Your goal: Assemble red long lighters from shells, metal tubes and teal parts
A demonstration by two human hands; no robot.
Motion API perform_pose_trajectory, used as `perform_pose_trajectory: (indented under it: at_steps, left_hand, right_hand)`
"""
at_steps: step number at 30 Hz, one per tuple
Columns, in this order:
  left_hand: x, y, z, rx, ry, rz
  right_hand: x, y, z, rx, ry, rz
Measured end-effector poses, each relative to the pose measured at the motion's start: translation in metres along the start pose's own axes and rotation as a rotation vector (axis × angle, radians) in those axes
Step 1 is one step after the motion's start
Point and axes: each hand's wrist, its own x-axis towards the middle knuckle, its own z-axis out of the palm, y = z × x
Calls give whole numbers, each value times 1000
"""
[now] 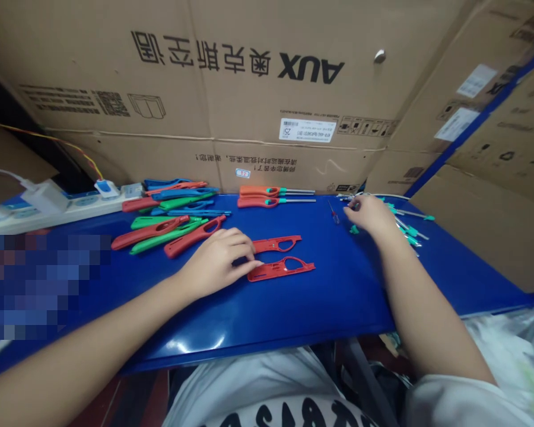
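Note:
Two red lighter casing halves lie open side up in the middle of the blue table, a near one (281,270) and a far one (276,244). At their left ends is my left hand (222,261), fingers bent, its thumb on the near half and its fingertips by the far one. My right hand (371,214) is at the back right with its fingers curled together; what they pinch is hidden. Beside and beneath it spread several metal lighter tubes with teal ends (412,231). A small screwdriver (334,214) and a loose teal piece (354,229) lie left of that hand.
Loose red, green and blue casing halves (173,204) are heaped at the back left. Two orange-red lighters with metal tubes (273,197) lie at the back. A white power strip (84,204) stands at the left. Cardboard walls (231,107) enclose the table's back and right.

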Motion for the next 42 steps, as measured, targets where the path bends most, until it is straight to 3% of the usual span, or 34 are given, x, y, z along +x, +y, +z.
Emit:
perform_pose_trajectory:
  at_steps: [4, 12, 23, 32, 42]
  left_hand:
    - [1, 4, 3, -63, -51, -11]
    - [0, 7, 10, -57, -165, -97]
    - [1, 2, 8, -14, -168, -64]
    - [0, 0, 6, -38, -147, -90]
    - [0, -13, -3, -20, -145, -152]
  right_hand:
    - [14, 38, -7, -30, -49, 282]
    - [22, 68, -17, 7, -74, 378]
    - [25, 71, -7, 99, -1, 325]
    - [19, 65, -11, 200, 99, 186]
    - [13, 48, -16, 294, 349, 103]
